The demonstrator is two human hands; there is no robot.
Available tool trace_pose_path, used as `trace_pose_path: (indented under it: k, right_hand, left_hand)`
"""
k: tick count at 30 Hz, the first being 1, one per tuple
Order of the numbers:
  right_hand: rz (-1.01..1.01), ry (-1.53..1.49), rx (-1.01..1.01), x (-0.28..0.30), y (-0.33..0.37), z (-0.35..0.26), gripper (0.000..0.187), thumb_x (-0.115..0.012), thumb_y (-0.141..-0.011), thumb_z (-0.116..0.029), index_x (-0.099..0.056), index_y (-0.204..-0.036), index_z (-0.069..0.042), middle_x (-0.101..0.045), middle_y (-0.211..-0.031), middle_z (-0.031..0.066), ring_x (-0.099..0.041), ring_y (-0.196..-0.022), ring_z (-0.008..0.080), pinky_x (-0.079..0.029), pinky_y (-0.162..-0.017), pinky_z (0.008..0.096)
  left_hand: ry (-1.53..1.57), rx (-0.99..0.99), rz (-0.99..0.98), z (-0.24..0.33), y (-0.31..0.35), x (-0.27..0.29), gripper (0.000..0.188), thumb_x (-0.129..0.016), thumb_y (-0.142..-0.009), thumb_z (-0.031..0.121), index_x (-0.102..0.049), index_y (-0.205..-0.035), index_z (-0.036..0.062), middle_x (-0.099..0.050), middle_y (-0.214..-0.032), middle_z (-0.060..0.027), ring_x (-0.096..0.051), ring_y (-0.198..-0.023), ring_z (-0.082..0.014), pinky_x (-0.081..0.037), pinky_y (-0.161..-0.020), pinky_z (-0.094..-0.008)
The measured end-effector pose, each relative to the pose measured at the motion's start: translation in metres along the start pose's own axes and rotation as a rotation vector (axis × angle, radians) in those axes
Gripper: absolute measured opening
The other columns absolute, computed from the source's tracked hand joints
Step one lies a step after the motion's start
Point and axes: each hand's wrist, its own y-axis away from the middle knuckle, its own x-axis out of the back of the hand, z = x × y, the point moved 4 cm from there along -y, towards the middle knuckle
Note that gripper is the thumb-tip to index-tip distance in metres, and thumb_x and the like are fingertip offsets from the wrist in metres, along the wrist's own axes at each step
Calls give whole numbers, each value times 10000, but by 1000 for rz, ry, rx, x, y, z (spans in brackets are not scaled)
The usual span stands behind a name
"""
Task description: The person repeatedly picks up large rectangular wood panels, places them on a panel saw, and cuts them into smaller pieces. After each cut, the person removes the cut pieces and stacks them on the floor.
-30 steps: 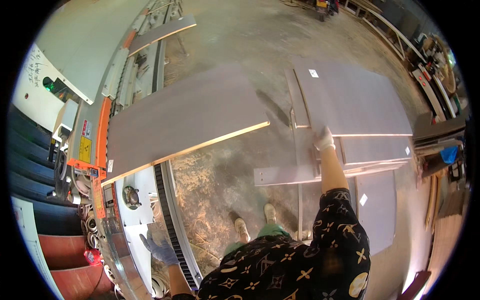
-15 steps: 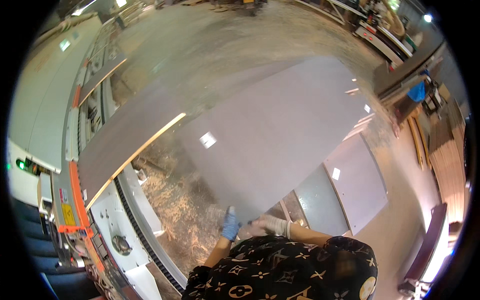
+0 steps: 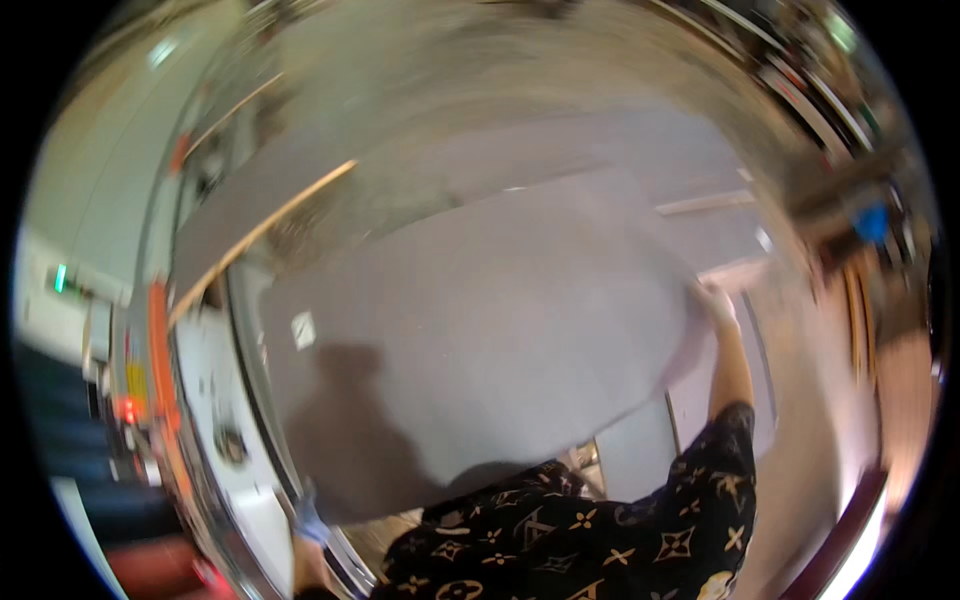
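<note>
Black top (image 3: 615, 540) is showing tan floral motifs | right sleeve (image 3: 722, 455) is ending short of wrist | left hand (image 3: 310, 524) is wearing bluish glove (image 3: 313, 530) | right hand (image 3: 716, 301) is wearing pale glove (image 3: 719, 306)

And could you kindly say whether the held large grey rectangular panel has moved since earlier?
Yes, the large grey panel moved left, toward the long orange machine edge.

The broad board (image 3: 480, 330) I hold looks smooth and flat-finished, grey with a faint soft sheen, and its white label (image 3: 303, 330) looks like paper. My left hand (image 3: 311, 522) wears a pale cloth-like glove, its weave lost in blur. My shirt (image 3: 570, 535) is soft printed cloth. The other board (image 3: 225, 215) shows a raw-wood-coloured edge; the machine's white panel (image 3: 208, 385) looks like smooth painted metal.
</note>
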Motion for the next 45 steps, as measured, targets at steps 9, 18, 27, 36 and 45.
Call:
trace_pose_path:
  k: [9,18,27,36,45]
  right_hand:
    - [-73,-692,-163,-30,114,38,590,-487,-900,-470,-580,-1123,68,-614,-1086,100,-578,-979,195,-471,-847,315]
    - [-321,-985,-310,-114,157,19,619,-539,-815,-580,-623,-992,7,-627,-929,59,-601,-840,188,-493,-765,328]
    - [-735,-1015,-90,-202,283,-80,435,-584,-812,-365,-597,-1114,-52,-614,-1112,49,-564,-1014,209,-429,-903,336]
    - [-674,-768,-217,-213,331,-110,256,-625,-775,-197,-607,-994,-65,-608,-874,26,-583,-761,190,-489,-716,314]
    - [-650,-876,-123,-192,350,-171,229,-579,-843,-243,-610,-998,-78,-605,-857,20,-577,-762,174,-496,-706,301]
  left_hand:
    - [344,-200,79,-19,59,31,357,-615,-837,300,-567,-1071,35,-641,-920,-80,-633,-800,-177,-542,-656,-284]
    - [714,-454,287,-28,139,144,429,-607,-826,327,-529,-1151,57,-621,-1056,-94,-617,-929,-240,-522,-793,-404]
    - [902,-548,375,-85,131,208,388,-611,-804,289,-556,-1134,94,-610,-1089,-62,-580,-988,-262,-486,-863,-405]
    - [1014,-496,506,-45,98,199,397,-622,-832,258,-530,-1174,79,-579,-1168,-101,-556,-1053,-294,-458,-897,-482]
    - [1051,-524,280,-18,56,189,458,-549,-868,328,-485,-1250,83,-541,-1234,-102,-507,-1125,-312,-389,-969,-498]
